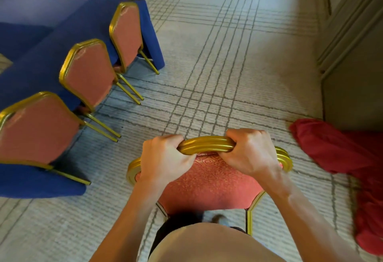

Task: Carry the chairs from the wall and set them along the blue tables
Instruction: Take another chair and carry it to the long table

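The carried chair (207,183) is held directly in front of the body, backrest toward the person. Its gold top rail runs left to right across the line of travel. The left hand (163,158) and the right hand (250,154) are both curled tightly over this rail, close together near its centre, with the knuckles up. The blue bench (41,64) lies ahead and to the left of the hands, and its long edge runs away from the person toward the far left. Three set chairs stand along that edge, backs outward: the nearest chair (35,129), the middle chair (89,73) and the far chair (126,33). The left hand is the nearer one to the bench (the right hand is on the side of the red cloth (342,151) on the carpet (228,75)). The next move probably requires turning the chair leftward to square its back with the row. The free position along the bench cannot be determined. No containers are in view.
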